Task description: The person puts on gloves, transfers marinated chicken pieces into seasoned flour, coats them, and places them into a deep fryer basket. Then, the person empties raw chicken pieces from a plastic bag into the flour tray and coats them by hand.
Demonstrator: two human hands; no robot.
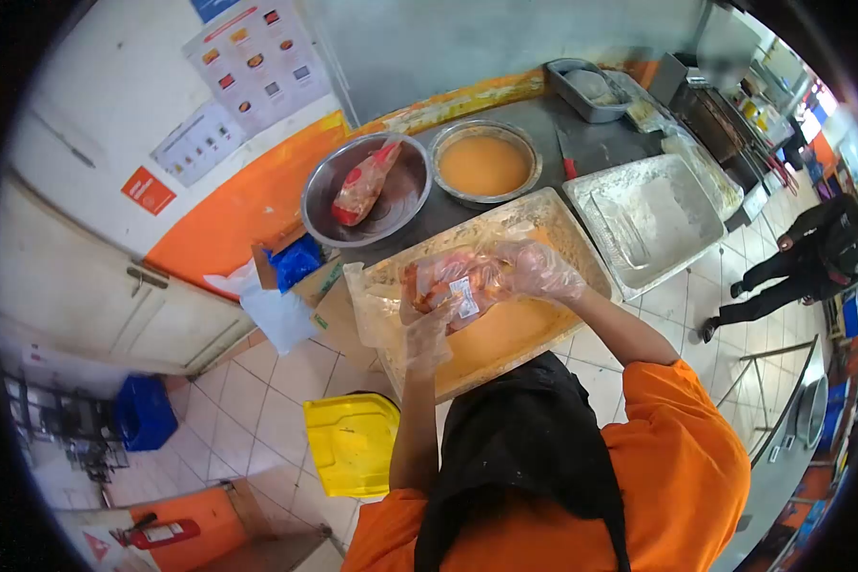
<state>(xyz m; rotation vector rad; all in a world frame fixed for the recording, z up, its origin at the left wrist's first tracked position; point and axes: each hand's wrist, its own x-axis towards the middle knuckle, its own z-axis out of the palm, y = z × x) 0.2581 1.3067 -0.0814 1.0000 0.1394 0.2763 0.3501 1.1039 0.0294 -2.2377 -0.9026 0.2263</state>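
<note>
A clear plastic bag of raw meat (481, 276) with a white label hangs over a large tray (534, 334) that holds orange powder. My left hand (429, 334), in a clear plastic glove, grips the bag's lower left side. On the bag's right end is my right hand (543, 272), also gloved, with its fingers closed around the plastic. Behind the tray, a steel bowl (405, 214) contains another packed piece of meat (364, 186). Beside it stands a round pan of orange liquid (484, 164).
A flour-dusted tray (653, 224) is at the right, near a red-handled knife (567, 157). A grey tub (589, 91) stands at the back. A yellow crate (353, 445) lies on the floor. Another person (796, 257) stands at the far right.
</note>
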